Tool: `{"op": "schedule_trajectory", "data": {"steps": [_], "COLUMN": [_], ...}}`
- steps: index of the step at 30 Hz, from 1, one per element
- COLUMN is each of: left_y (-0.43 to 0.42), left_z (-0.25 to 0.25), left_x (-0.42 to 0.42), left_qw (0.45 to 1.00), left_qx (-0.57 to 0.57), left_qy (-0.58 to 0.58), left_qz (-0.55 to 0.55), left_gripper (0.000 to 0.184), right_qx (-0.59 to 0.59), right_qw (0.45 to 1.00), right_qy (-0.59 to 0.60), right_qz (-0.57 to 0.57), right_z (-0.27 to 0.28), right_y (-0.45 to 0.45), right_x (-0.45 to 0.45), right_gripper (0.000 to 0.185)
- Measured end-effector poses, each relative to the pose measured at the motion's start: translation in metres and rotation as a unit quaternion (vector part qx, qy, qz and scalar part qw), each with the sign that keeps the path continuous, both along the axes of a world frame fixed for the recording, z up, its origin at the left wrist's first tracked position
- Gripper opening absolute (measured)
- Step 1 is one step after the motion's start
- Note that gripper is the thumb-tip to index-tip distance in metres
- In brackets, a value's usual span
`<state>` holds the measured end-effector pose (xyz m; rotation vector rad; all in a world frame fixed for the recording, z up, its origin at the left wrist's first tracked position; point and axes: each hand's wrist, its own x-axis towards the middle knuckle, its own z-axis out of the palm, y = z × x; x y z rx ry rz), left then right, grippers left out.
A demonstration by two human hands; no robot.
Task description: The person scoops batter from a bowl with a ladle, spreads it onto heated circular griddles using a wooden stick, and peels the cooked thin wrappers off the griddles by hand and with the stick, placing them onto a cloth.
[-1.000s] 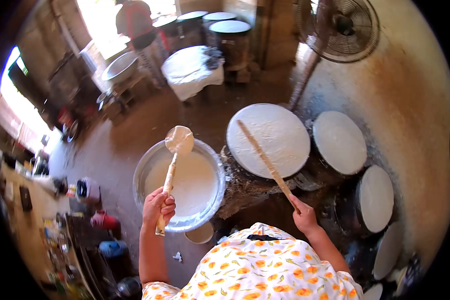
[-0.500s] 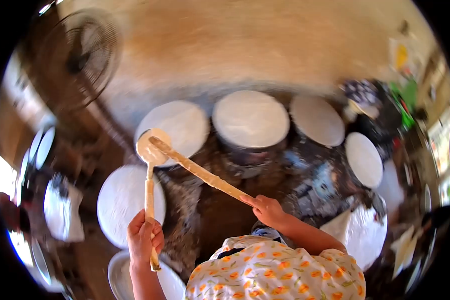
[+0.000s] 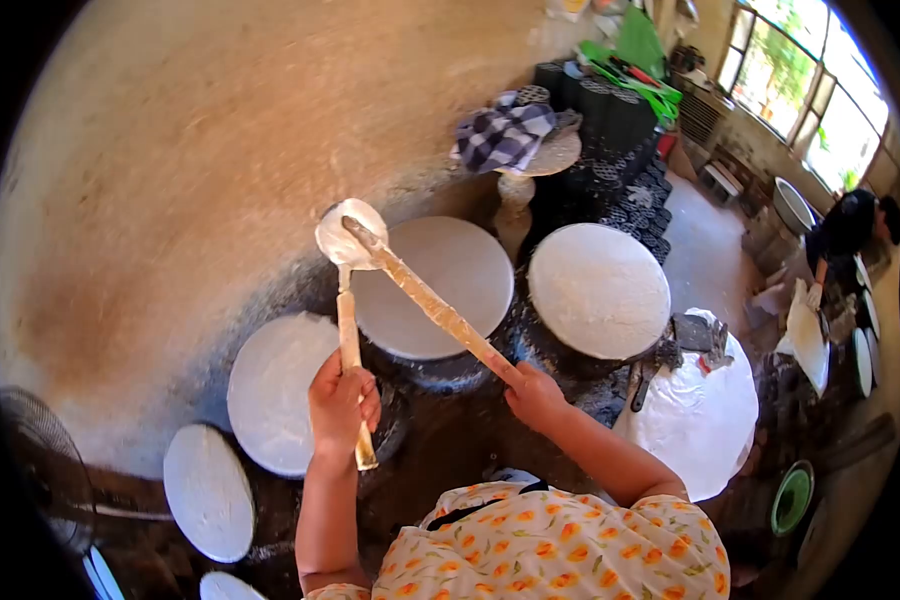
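Note:
My left hand (image 3: 340,405) is wrapped round the wooden handle of a ladle (image 3: 347,325), whose round bowl holds something pale and creamy. In my right hand (image 3: 537,397) is a long wooden stick (image 3: 435,308), its far tip resting in the ladle's bowl. Both tools hang over the left edge of a large round griddle (image 3: 445,290) with a smooth white surface. Beside it, to the right, sits another round griddle (image 3: 600,290) with a white top. A third white round griddle (image 3: 282,395) lies to the left, partly behind my left hand.
A white round surface (image 3: 690,425) at the right bears a dark scraper (image 3: 695,335). Black perforated briquettes (image 3: 640,205) stack behind, near a stand with a checked cloth (image 3: 505,133). A fan (image 3: 45,470) stands far left. Another person (image 3: 850,230) bends down at far right.
My view has swung to the right, bringing the window and the other person in. The ladle and stick, still held together, have moved over a different griddle.

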<state>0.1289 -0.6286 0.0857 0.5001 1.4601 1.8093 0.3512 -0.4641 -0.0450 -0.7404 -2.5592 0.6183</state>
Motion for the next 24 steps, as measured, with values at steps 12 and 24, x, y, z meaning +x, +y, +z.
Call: {"op": "schedule_trajectory", "data": {"steps": [12,24], "left_y": [0.157,0.163], "left_z": [-0.131,-0.063], "left_x": [-0.056,-0.162], "left_qw": [0.97,0.601], "left_qx": [-0.078,-0.186], "left_qy": [0.004,0.763], "left_qz": [-0.232,-0.149], "left_gripper": [0.018,0.044], "right_qx": [-0.118,-0.179], "right_qw": [0.956,0.941], "right_qy": [-0.15,-0.033], "right_qz": [-0.222,-0.285], "right_z": [-0.055,-0.051], "right_y": [0.026,-0.028], "right_x": [0.025,0.013], "right_gripper": [0.072,0.064]}}
